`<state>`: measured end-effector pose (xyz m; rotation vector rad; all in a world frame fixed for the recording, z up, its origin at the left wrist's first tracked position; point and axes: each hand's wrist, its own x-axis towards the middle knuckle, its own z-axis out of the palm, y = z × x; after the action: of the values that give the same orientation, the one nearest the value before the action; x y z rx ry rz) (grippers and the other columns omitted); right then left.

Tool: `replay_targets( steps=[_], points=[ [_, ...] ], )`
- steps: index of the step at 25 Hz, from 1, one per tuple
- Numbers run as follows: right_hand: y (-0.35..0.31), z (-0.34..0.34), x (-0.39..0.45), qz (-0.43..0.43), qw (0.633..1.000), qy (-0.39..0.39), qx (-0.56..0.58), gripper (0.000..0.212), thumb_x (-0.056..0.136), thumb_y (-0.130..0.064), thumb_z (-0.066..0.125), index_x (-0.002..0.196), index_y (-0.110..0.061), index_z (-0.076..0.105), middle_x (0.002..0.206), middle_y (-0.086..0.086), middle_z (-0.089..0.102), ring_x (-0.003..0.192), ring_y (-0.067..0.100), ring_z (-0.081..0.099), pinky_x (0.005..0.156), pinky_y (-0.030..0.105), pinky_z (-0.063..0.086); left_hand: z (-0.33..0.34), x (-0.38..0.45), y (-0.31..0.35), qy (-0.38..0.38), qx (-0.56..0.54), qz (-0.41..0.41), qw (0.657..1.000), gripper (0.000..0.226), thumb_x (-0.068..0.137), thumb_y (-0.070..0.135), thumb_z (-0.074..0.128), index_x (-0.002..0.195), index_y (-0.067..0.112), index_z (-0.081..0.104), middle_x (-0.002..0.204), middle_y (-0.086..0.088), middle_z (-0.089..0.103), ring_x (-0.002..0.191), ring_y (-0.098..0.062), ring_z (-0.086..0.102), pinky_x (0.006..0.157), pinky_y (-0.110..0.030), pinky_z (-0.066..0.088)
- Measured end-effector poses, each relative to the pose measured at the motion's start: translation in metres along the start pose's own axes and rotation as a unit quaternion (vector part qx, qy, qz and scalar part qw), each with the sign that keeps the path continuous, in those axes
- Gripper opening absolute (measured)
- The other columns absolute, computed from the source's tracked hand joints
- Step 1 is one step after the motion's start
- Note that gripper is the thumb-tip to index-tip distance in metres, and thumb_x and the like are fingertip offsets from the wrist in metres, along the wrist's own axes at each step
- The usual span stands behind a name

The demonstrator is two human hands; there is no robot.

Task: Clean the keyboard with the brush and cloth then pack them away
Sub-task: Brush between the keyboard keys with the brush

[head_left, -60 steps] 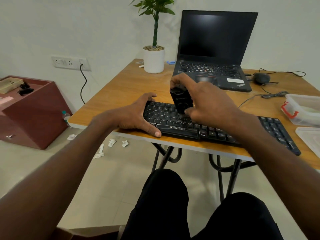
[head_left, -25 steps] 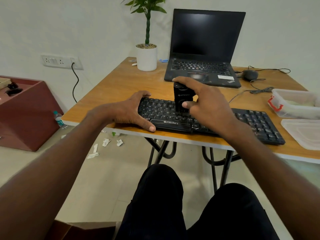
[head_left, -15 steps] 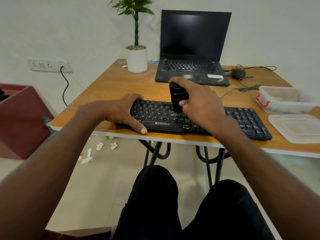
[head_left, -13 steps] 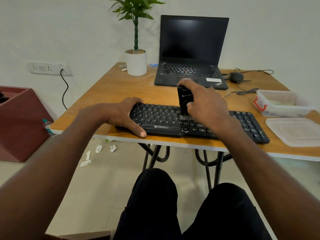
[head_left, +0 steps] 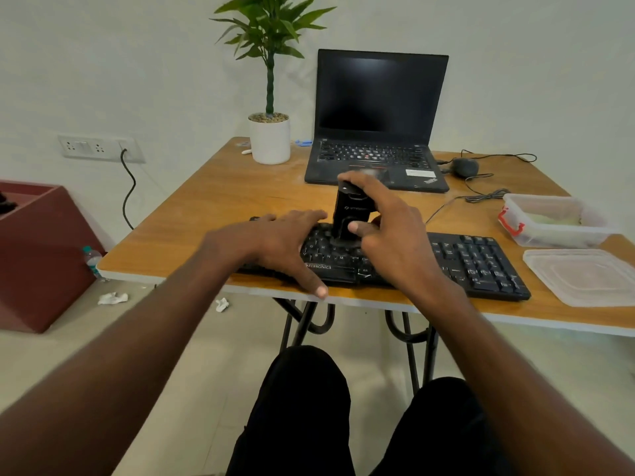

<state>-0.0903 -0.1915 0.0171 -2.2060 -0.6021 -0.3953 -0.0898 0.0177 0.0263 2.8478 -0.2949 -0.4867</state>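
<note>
1. Right hand [head_left: 395, 235] grips upright black brush [head_left: 350, 214], bottom end on keyboard [head_left: 474, 262].
2. Left hand [head_left: 275, 245] lies flat, fingers straight, on keyboard's left end, beside the brush.

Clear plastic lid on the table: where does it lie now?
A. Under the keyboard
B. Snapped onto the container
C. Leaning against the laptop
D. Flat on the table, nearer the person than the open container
D: the clear plastic lid lies flat on the table, to the right of the keyboard, with the open container just beyond it, uncovered.
</note>
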Motion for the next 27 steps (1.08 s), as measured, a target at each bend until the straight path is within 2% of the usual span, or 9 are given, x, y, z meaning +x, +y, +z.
replay_targets(
  steps=[3, 6, 9, 11, 14, 17, 20, 24, 27],
  points=[
    [0.005, -0.002, -0.004, 0.002, 0.996, -0.065, -0.056, 0.077, 0.094, -0.004, 0.067, 0.146, -0.053, 0.039, 0.132, -0.004, 0.065, 0.104, 0.016, 0.066, 0.077, 0.034, 0.063, 0.009, 0.004, -0.003, 0.006, -0.018, -0.004, 1.0, 0.142, 0.054, 0.073, 0.092, 0.164, 0.04, 0.009, 0.17, 0.006, 0.026, 0.156, -0.033, 0.023, 0.125, -0.059, 0.026],
    [0.004, -0.007, 0.001, -0.001, 0.984, -0.036, -0.177, 0.081, 0.091, -0.003, 0.067, 0.147, -0.052, 0.034, 0.124, 0.001, 0.068, 0.103, 0.022, 0.066, 0.075, 0.043, 0.062, 0.009, 0.007, -0.007, 0.018, -0.004, -0.005, 1.0, 0.146, 0.05, 0.076, 0.09, 0.163, 0.038, 0.006, 0.173, 0.005, 0.025, 0.16, -0.031, 0.015, 0.129, -0.059, 0.001],
    [-0.001, 0.001, -0.004, -0.024, 0.993, -0.048, -0.103, 0.081, 0.093, -0.001, 0.065, 0.147, -0.053, 0.035, 0.126, -0.001, 0.066, 0.104, 0.019, 0.065, 0.077, 0.041, 0.063, 0.011, 0.01, -0.007, 0.028, 0.004, -0.002, 1.0, 0.149, 0.043, 0.083, 0.086, 0.161, 0.039, 0.006, 0.173, 0.003, 0.027, 0.161, -0.026, 0.018, 0.126, -0.058, -0.016],
    [0.001, -0.002, -0.004, -0.003, 0.993, -0.052, -0.109, 0.08, 0.094, -0.003, 0.065, 0.147, -0.054, 0.034, 0.126, 0.0, 0.066, 0.104, 0.02, 0.066, 0.076, 0.043, 0.063, 0.011, 0.01, -0.007, 0.024, -0.001, -0.007, 1.0, 0.151, 0.04, 0.084, 0.084, 0.161, 0.039, 0.007, 0.172, 0.003, 0.029, 0.16, -0.026, 0.02, 0.126, -0.059, -0.016],
    [0.006, -0.006, 0.002, -0.004, 0.985, -0.006, -0.173, 0.079, 0.093, -0.005, 0.067, 0.147, -0.051, 0.034, 0.126, 0.003, 0.067, 0.106, 0.023, 0.067, 0.077, 0.043, 0.062, 0.009, 0.01, -0.005, 0.02, -0.001, -0.009, 1.0, 0.154, 0.037, 0.084, 0.082, 0.162, 0.036, 0.007, 0.173, 0.002, 0.027, 0.161, -0.028, 0.019, 0.126, -0.06, -0.015],
    [0.0, 0.0, 0.0, -0.024, 0.994, -0.046, -0.093, 0.078, 0.094, -0.004, 0.066, 0.148, -0.052, 0.036, 0.127, 0.0, 0.067, 0.103, 0.018, 0.066, 0.077, 0.041, 0.063, 0.01, 0.01, -0.005, 0.023, 0.001, -0.012, 1.0, 0.151, 0.042, 0.083, 0.086, 0.161, 0.036, 0.006, 0.172, 0.003, 0.027, 0.161, -0.027, 0.019, 0.126, -0.06, -0.016],
    [0.0, -0.004, 0.008, -0.035, 0.979, -0.025, -0.199, 0.076, 0.093, -0.008, 0.068, 0.148, -0.051, 0.036, 0.124, 0.0, 0.068, 0.107, 0.022, 0.065, 0.076, 0.041, 0.059, 0.01, 0.01, -0.006, 0.026, -0.001, -0.005, 1.0, 0.145, 0.04, 0.084, 0.084, 0.158, 0.036, 0.014, 0.168, 0.005, 0.034, 0.157, -0.026, 0.026, 0.126, -0.061, -0.013],
    [-0.002, -0.006, 0.006, -0.016, 0.985, -0.068, -0.158, 0.074, 0.092, -0.009, 0.068, 0.144, -0.053, 0.037, 0.124, -0.001, 0.068, 0.102, 0.023, 0.065, 0.076, 0.045, 0.06, 0.01, 0.011, -0.004, 0.029, 0.007, -0.003, 1.0, 0.145, 0.036, 0.086, 0.083, 0.155, 0.038, 0.015, 0.166, 0.006, 0.036, 0.156, -0.026, 0.028, 0.126, -0.062, -0.009],
    [0.0, -0.003, 0.005, -0.025, 0.988, -0.012, -0.153, 0.074, 0.093, -0.008, 0.068, 0.144, -0.05, 0.036, 0.124, -0.001, 0.068, 0.101, 0.02, 0.067, 0.076, 0.044, 0.062, 0.009, 0.012, -0.004, 0.026, 0.0, -0.003, 1.0, 0.144, 0.034, 0.086, 0.082, 0.154, 0.039, 0.018, 0.164, 0.007, 0.038, 0.154, -0.026, 0.031, 0.127, -0.061, -0.008]
  ],
)
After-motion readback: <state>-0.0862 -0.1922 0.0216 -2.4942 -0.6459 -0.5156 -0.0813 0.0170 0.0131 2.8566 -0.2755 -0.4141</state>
